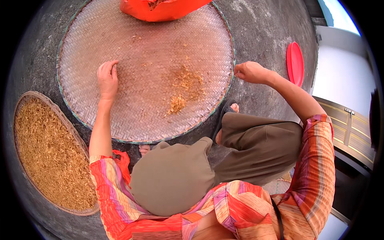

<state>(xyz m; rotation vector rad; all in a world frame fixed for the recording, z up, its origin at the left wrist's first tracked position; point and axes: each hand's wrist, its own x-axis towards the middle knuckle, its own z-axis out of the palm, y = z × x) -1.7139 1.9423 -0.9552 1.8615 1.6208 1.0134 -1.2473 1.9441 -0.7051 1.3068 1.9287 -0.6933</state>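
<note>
A big round woven bamboo tray [100, 36] with a green-edged rim lies in front of me. Small heaps of golden-brown dried shreds [178, 103] sit on its right half, with loose bits scattered around them. My left hand [108, 78] is over the tray's left side, its fingers loosely bent and the thumb a little apart, with nothing visible in it. Beside the right rim is my right hand [251, 72], fingers curled in and thumb near the fingertips. Whether it pinches something small or touches the rim cannot be made out.
An orange-red plastic bag [168, 11] with dark contents rests on the tray's far edge. At left, another woven tray [60, 105] is full of brown dried shreds. A red plastic basin [295, 64] stands at right, near a wall and a cabinet [348, 128]. My feet are by the near rim.
</note>
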